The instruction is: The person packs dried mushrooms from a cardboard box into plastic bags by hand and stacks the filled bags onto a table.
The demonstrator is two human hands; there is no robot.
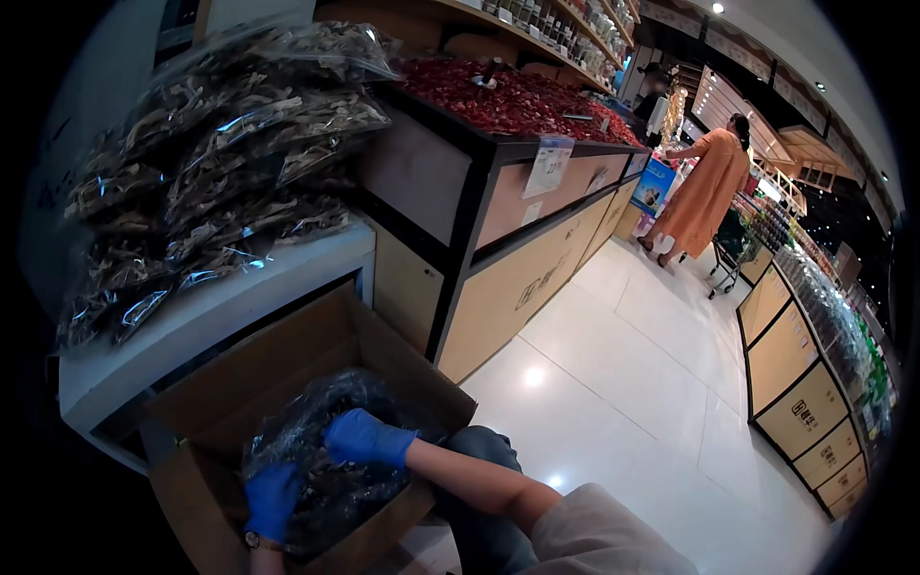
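Head view: plastic bag [347,495] lies under right hand [370,440], beside left hand [272,500], both seemingly pinching it.

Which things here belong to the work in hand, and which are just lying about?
In use:
Left hand and right hand, blue-gloved
Plastic bag at the hands
Open cardboard box holding the bag

Apparently just nearby:
Stacked bags of dried pieces, untouched; link unclear
Heaped red goods
Price sign
Shopping cart
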